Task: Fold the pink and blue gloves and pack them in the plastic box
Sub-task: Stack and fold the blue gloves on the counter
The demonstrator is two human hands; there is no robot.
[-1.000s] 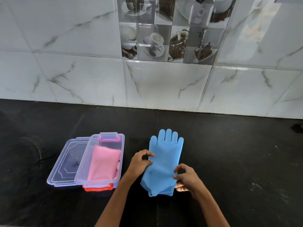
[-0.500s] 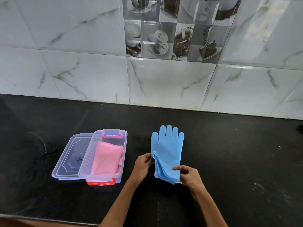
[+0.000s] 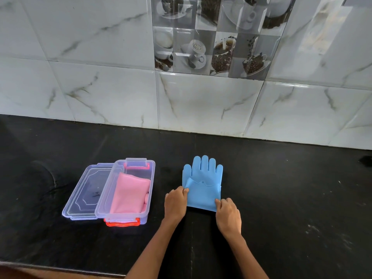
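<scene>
Head view: a person's left hand [image 3: 175, 204] and right hand [image 3: 228, 215] are pinching the side edges of a blue rubber glove [image 3: 203, 184], its cuff doubled over, lying mid-table on the black stone table [image 3: 281, 198]. Toward the left edge, a folded pink glove [image 3: 128, 196] is sitting inside the clear plastic box [image 3: 102, 206].

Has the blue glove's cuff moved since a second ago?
Yes. The cuff of the blue glove folded up toward the wall tiles, over the palm.

Two gloves [image 3: 203, 190]; one box [image 3: 150, 170]; one lid [image 3: 80, 200]
</scene>
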